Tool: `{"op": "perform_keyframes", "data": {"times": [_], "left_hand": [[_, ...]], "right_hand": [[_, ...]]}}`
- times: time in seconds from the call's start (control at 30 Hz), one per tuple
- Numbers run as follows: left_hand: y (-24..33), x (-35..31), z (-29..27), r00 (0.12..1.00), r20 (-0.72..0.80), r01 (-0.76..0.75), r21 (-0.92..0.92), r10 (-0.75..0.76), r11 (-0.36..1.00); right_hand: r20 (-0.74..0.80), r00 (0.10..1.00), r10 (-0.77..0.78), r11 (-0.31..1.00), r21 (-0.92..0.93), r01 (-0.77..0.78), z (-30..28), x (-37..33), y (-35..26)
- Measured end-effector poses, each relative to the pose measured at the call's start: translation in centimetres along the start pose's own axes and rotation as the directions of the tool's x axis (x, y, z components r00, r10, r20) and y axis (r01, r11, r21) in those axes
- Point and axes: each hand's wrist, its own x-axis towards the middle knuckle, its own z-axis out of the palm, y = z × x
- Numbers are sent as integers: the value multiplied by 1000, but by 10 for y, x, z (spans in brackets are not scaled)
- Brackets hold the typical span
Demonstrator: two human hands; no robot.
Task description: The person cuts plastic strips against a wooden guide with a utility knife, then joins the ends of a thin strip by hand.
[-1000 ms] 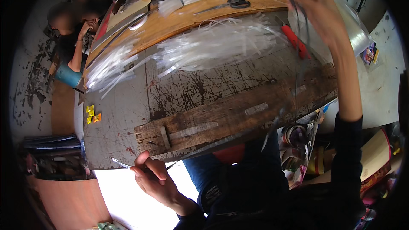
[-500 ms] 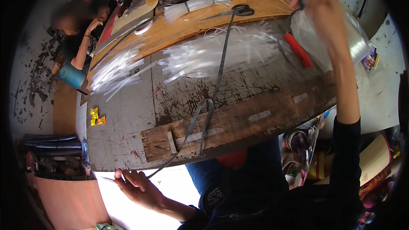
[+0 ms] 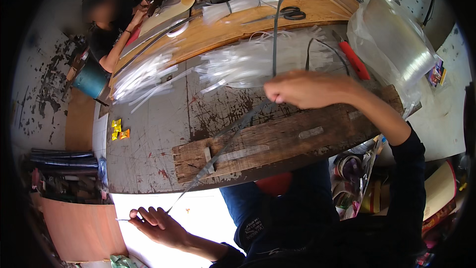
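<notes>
A long, narrow dark grey strap [image 3: 218, 155] runs taut between my two hands, crossing the plank slantwise. My left hand [image 3: 161, 227] is closed on its lower end, off the table's front edge; a thin pale tip pokes out past the fingers, too small to name. Above the table's middle, my right hand [image 3: 312, 89] grips the strap in a fist. From that fist one length goes up to the far board, and a loose loop hangs behind it. The worn wooden plank [image 3: 282, 141] lies along the near edge, with a small wooden block [image 3: 209, 160] on its left end.
Bundles of clear plastic strips [image 3: 238, 64] lie behind the plank. Black scissors [image 3: 292, 14] rest on the far wooden board [image 3: 238, 27]. A red-handled cutter [image 3: 354, 60] lies beside a clear plastic roll [image 3: 396, 34]. Yellow wrapped sweets [image 3: 116, 126] sit at left. Another person [image 3: 106, 34] sits far left.
My right hand has come down and left from the upper right and now holds the strap mid-table. The strap between the hands has straightened. My left hand has barely moved.
</notes>
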Motion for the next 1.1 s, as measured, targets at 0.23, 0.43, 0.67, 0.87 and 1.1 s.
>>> {"op": "perform_keyframes", "data": {"times": [0.23, 0.43, 0.67, 0.87, 1.1], "left_hand": [[18, 14, -28, 880, -356, -162, 397, 314, 903], [49, 24, -75, 846, -296, -357, 302, 443, 884], [-21, -37, 69, 758, 649, 135, -61, -64, 989], [-32, -85, 129, 562, 688, 447, 214, -459, 869], [-36, -91, 117, 510, 717, 445, 254, -476, 859]], "right_hand": [[-395, 854, 338, 742, -447, -500, -85, -68, 111], [-673, 703, 231, 939, -34, -342, -71, -99, 58], [-543, 746, 385, 500, 802, 326, 16, -72, -92], [-575, 699, 425, 501, 792, 347, 74, -74, -128], [-893, 402, 200, 942, 288, 170, 93, -76, -139]]}}
